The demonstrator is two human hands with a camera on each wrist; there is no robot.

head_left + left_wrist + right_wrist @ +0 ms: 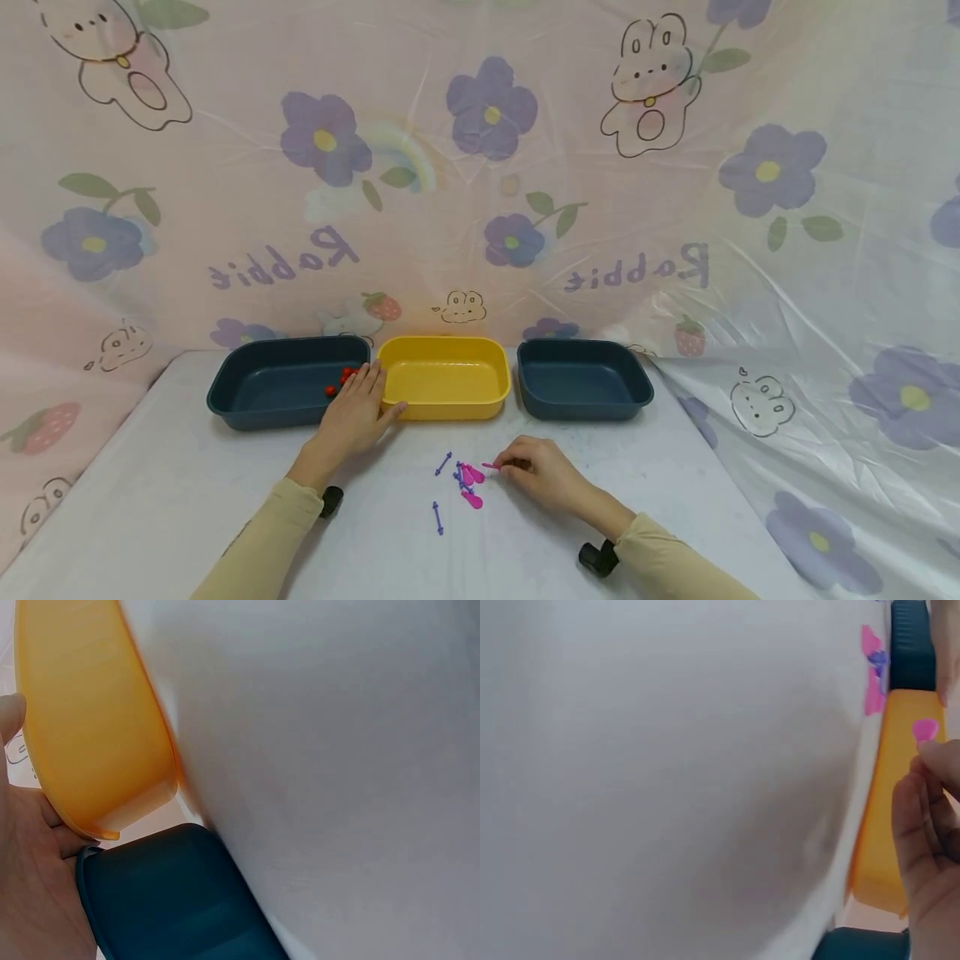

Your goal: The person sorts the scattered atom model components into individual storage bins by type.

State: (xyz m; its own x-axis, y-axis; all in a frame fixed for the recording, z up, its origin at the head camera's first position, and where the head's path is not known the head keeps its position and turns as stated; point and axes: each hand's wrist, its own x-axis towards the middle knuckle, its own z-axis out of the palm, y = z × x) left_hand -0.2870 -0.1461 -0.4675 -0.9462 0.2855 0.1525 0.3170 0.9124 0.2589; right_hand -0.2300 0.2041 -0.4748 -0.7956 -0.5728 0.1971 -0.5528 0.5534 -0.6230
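Observation:
My left hand [356, 417] lies with straight fingers across the neighbouring rims of the left dark blue tray [255, 417] and the yellow tray [450, 412]. Its thumb reaches along the yellow front edge. Small round red pieces [331, 390] show in the blue tray beside the fingers. Over the table, my right hand [546, 475] pinches a small pink paddle-shaped piece [925, 730] between thumb and fingertips. Just left of that hand lies a loose pile of similar pink pieces [472, 500] and purple sticks with knobbed ends [438, 518].
Another dark blue tray [585, 412] stands right of the yellow one, all in a row at the back of the white-covered table [390, 558]. A printed curtain [420, 250] hangs behind. Black wrist devices [597, 558] sit below both forearms.

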